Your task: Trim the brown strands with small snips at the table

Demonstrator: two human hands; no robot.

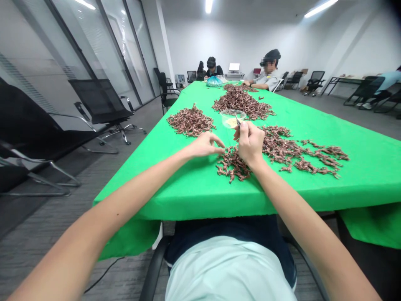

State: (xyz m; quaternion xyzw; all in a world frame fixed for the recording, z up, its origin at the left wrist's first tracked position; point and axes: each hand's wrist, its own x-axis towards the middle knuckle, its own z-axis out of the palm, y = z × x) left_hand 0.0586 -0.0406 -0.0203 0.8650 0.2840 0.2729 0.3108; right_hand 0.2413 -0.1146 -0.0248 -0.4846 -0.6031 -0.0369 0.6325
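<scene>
- Tweezers (237, 120), or something close to them, thin and metal, stand pinched between the thumb and fingertips of the right hand (249, 144), a pen-like hold that looks suited to fine work.
- Left hand (206, 144) sits just beside the right, its fingertips drawn narrow above the pile; whether they hold a piece, one cannot tell.
- Heap of knobbly reddish-brown pieces (233, 165) lies directly beneath both hands, dry-looking and tangled, probably kept there for easy reach.
- Clear plastic cup (227, 119) with pale yellow contents stands just beyond the right hand, seemingly placed for a short reach.
- Larger brown heaps (291, 144) spread to the right of the hands; another heap (191, 120) lies ahead and to the left.
- Green cloth (188, 188), smooth and bright, runs beneath everything, making the brown pieces easy to pick out.
- Co-worker (269, 69) and another co-worker (213, 69) sit far ahead of the hands.
</scene>
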